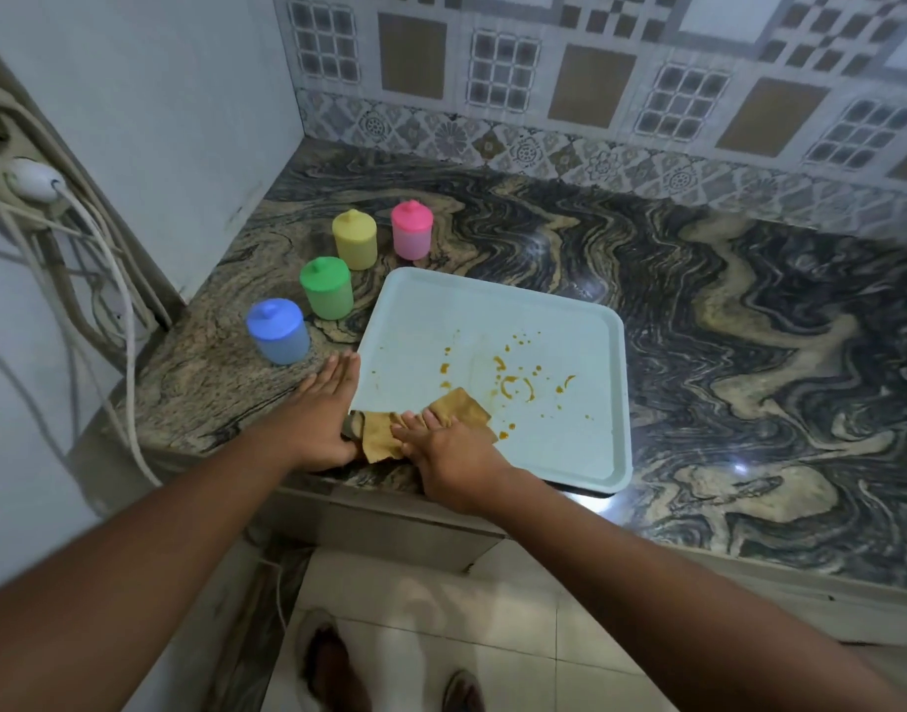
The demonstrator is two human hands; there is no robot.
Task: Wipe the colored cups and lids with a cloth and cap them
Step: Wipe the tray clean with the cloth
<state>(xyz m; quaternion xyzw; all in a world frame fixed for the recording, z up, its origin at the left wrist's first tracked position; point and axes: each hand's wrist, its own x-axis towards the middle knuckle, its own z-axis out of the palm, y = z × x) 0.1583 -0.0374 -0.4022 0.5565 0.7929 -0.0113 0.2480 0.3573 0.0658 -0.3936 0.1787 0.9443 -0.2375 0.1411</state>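
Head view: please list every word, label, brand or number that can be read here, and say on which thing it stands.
None can be read.
The blue cup, green cup, yellow cup and pink cup are plain.
The tray and cloth carry no print.
The wall tiles show only patterns.

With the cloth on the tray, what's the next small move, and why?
Probably push the cloth with the right hand toward the orange stains just beyond it; they are unwiped on the tray, and the left hand braces its edge.
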